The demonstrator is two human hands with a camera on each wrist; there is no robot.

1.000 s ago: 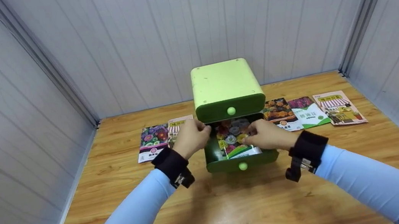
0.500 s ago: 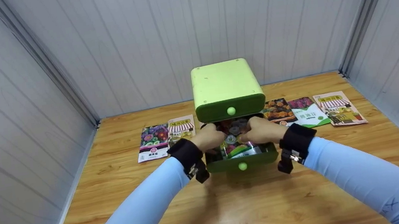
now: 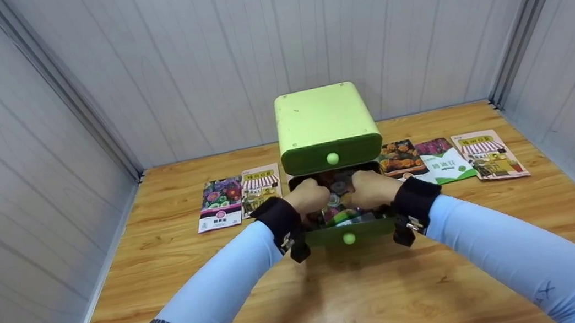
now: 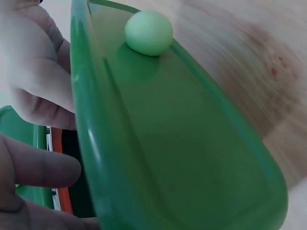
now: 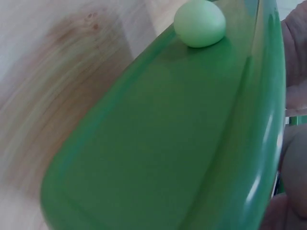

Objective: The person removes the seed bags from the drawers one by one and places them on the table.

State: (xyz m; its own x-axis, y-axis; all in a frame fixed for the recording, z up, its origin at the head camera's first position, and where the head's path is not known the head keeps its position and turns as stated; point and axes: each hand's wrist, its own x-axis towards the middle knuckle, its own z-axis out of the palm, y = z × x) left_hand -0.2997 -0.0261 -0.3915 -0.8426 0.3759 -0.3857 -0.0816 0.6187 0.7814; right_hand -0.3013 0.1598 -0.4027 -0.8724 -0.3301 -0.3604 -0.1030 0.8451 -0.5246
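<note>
A green drawer unit [image 3: 323,115] stands against the back wall with its lower drawer [image 3: 330,235] pulled out. Inside that drawer lies a seed packet [image 3: 340,214] printed with flowers, partly covered by both hands. My left hand [image 3: 307,196] reaches in at the left side; in the left wrist view its fingers [image 4: 48,168] look straight behind the drawer front. From the right, my right hand [image 3: 372,189] reaches in over the packet, its fingertips hidden. The round knob [image 5: 199,23] of the lower drawer shows in the right wrist view.
Left of the unit lie two seed packets, one with purple flowers [image 3: 220,204] and one with a striped awning [image 3: 261,187]. To the right are an orange-flower packet [image 3: 402,158], a green-and-white packet [image 3: 446,163] and another awning packet [image 3: 489,155]. Panelled walls surround the wooden table [image 3: 367,301].
My left hand has moved right and into the lower drawer from its left edge. The right hand has shifted slightly left and deeper over the packet. The drawer remains out.
</note>
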